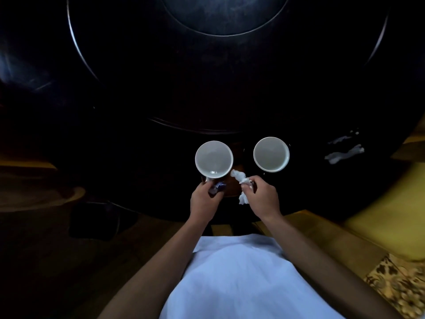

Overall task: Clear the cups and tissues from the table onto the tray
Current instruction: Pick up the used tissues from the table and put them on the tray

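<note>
Two empty white cups stand near the front edge of a dark round table (138,157). My left hand (204,200) is closed at the handle of the left cup (213,158), with a crumpled blue-purple wad (217,187) against its fingers. My right hand (262,196) pinches a crumpled white tissue (239,177) just in front of the gap between the cups. The right cup (271,154) stands untouched. Another white tissue (343,153) lies on the table to the right. A brown surface (232,185) shows between my hands; whether it is the tray I cannot tell.
A large dark turntable (230,88) covers the table's middle, its rim curving just behind the cups. Yellow upholstered seating (379,217) lies at the right, with a patterned cushion (397,286) lower down. The scene is very dark.
</note>
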